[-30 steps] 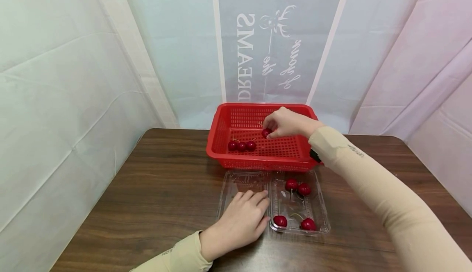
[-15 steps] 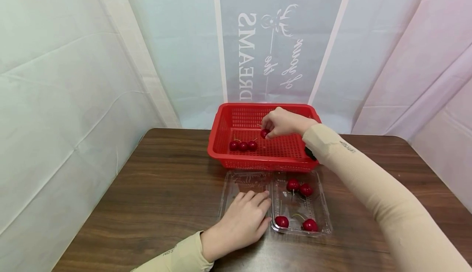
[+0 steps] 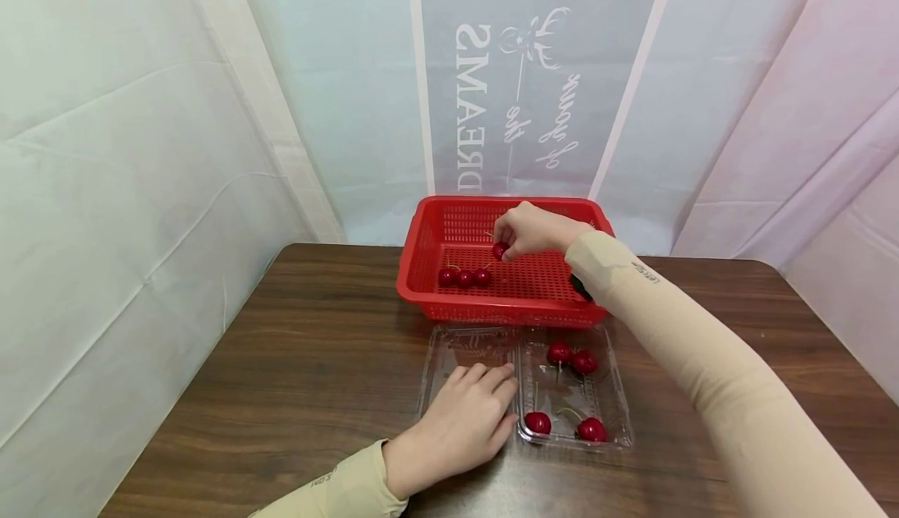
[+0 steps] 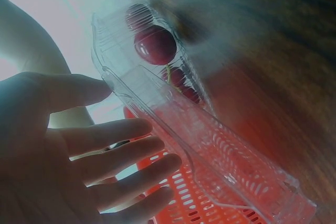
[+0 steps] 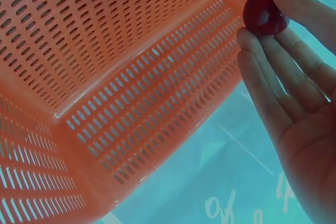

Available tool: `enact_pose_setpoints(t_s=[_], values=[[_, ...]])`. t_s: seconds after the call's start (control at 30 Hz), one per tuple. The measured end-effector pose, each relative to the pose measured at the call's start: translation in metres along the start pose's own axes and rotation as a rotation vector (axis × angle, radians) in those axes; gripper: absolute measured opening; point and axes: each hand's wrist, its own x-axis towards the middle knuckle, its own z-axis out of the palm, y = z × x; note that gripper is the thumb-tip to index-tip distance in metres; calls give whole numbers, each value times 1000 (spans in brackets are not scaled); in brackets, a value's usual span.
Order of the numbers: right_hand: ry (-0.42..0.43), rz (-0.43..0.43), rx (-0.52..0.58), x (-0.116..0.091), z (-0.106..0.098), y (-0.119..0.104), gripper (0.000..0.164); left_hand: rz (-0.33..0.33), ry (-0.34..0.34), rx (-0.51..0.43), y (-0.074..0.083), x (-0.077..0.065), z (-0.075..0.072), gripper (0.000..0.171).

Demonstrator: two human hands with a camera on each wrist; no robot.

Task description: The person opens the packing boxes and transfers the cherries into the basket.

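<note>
Over the red plastic basket [image 3: 502,312], my right hand [image 3: 530,229] pinches a dark red cherry [image 5: 265,12] between thumb and fingertips. Three more cherries [image 3: 464,278] sit in a row on the basket floor at its left. My left hand [image 3: 460,420] lies over the lid half of a clear plastic clamshell box [image 3: 621,416], fingers extended and fingertips near the hinge. In the left wrist view its thumb and fingers [image 4: 126,182] are spread along the box edge. The right half of the box holds several cherries [image 3: 591,429], two at the back and two at the front.
The box stands in front of the basket on a dark wooden table [image 3: 295,370]. A pale curtain [image 3: 351,97] with printed lettering hangs behind the basket, and white fabric [image 3: 126,151] borders the left side.
My right hand has shifted slightly left and up over the basket, still pinching the cherry. My left hand stays on the box; the whole head view has drifted slightly.
</note>
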Motion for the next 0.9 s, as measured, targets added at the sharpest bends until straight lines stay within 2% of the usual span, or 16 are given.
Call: enact_pose_setpoints(t_s=[0.57,0.9], values=[[-15,29,-43,13,10,17,26,2,-9,1,0,0,0,32],[-50,61,-2,20,22,23,25,3,-4,2,0,0,0,31]])
